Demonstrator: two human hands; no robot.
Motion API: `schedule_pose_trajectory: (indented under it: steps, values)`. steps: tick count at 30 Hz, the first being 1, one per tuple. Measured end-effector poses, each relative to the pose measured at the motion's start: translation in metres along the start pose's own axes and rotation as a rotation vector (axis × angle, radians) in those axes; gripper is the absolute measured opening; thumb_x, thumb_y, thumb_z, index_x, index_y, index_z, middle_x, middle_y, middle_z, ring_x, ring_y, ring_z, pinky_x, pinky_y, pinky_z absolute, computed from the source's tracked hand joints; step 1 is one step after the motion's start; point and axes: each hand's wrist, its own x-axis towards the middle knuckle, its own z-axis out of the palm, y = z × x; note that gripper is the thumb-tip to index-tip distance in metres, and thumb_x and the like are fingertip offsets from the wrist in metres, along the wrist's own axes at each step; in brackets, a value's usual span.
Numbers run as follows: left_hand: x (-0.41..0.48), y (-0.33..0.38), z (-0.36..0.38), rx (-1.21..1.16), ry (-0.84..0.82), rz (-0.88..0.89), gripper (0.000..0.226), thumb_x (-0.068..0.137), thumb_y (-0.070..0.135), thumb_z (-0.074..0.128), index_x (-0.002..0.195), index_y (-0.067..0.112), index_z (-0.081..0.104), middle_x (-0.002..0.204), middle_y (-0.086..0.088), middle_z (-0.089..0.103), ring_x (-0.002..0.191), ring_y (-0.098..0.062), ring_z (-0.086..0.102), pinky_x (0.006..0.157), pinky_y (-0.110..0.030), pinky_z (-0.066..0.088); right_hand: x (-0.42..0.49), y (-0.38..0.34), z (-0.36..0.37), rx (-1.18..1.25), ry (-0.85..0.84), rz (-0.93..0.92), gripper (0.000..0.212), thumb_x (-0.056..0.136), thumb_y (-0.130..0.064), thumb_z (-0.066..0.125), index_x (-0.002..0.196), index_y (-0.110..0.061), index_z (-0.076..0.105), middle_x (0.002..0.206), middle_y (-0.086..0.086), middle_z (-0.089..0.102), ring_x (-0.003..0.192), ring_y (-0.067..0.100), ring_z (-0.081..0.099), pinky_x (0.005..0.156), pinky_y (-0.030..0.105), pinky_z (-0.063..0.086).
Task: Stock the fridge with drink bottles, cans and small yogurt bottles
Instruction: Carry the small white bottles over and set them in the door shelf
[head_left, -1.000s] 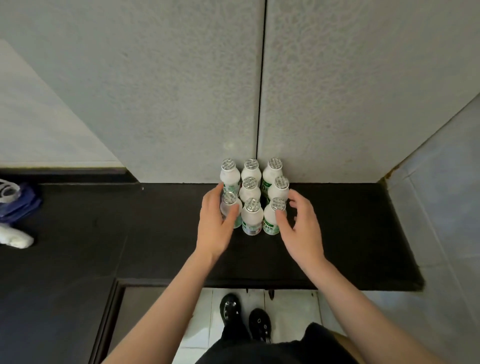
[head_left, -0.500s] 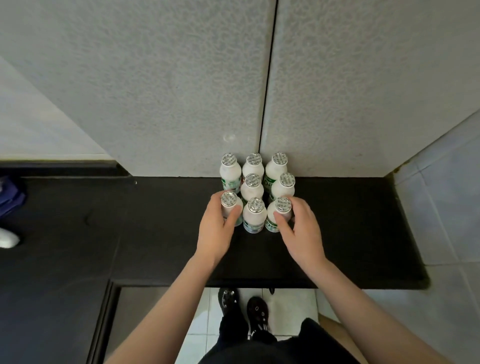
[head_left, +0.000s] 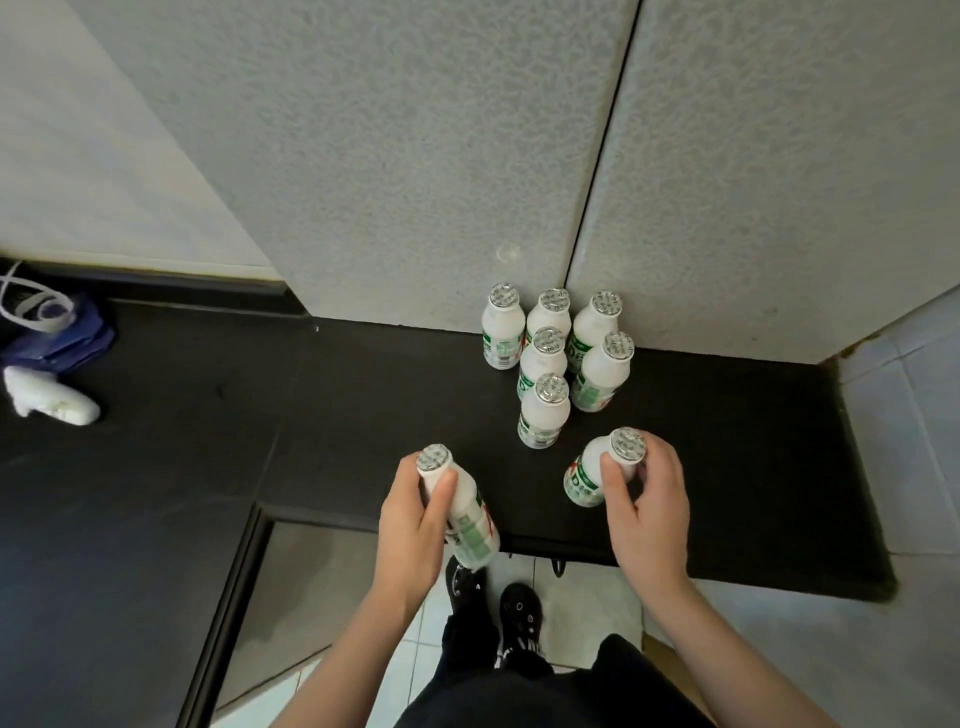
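Underfoot at 6 o'clock, pale floor tiles (head_left: 587, 597); ahead, a black counter (head_left: 363, 395) meets grey speckled wall panels (head_left: 415, 156); left hand (head_left: 410, 525) grips a yogurt bottle (head_left: 471, 517) over the counter's near edge, long axis tilted, cap toward 11 o'clock; right hand (head_left: 649, 514) grips a second bottle (head_left: 586, 478), cap toward 1 o'clock; six more bottles (head_left: 545, 415) stand upright at 12 o'clock.

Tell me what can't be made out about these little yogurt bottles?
- Head view: print on the six standing bottles is too small.
- The left hand hides part of the left-hand bottle, the right hand part of the right-hand bottle.
- The blue bag is cut by the left edge.
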Motion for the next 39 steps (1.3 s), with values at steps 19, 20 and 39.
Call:
schedule_pose_trajectory:
  steps: [19,20,39]
  values:
    - [-0.129,-0.063,-0.070,-0.110,0.535,-0.395,0.033,0.090,0.042,0.053,0.069,0.021,0.039,0.055,0.017,0.042,0.050,0.001,0.035,0.047,-0.010,0.034,-0.076,-0.056,0.095,0.171,-0.814,-0.169,0.030,0.089,-0.032,0.054,0.118,-0.027,0.050,0.105,-0.017,0.056,0.102,0.005,0.058,0.085,0.030,0.054]
    - [-0.139,-0.067,-0.075,-0.107,0.559,-0.410,0.033,0.090,0.043,0.053,0.070,0.020,0.039,0.055,0.017,0.043,0.050,0.000,0.035,0.047,-0.011,0.034,-0.084,-0.059,0.101,0.165,-0.860,-0.182,0.030,0.089,-0.030,0.055,0.119,-0.025,0.051,0.105,-0.015,0.057,0.102,0.006,0.059,0.084,0.029,0.053]
    - [-0.491,-0.167,-0.201,-0.246,1.111,-0.482,0.006,0.091,0.029,0.059,0.087,0.032,0.057,0.083,0.019,0.065,0.073,-0.001,0.059,0.060,-0.012,0.045,-0.430,-0.132,0.134,0.123,-1.498,-0.500,0.017,0.088,-0.026,0.062,0.102,-0.034,0.058,0.106,-0.007,0.064,0.096,0.010,0.063,0.078,0.028,0.053]
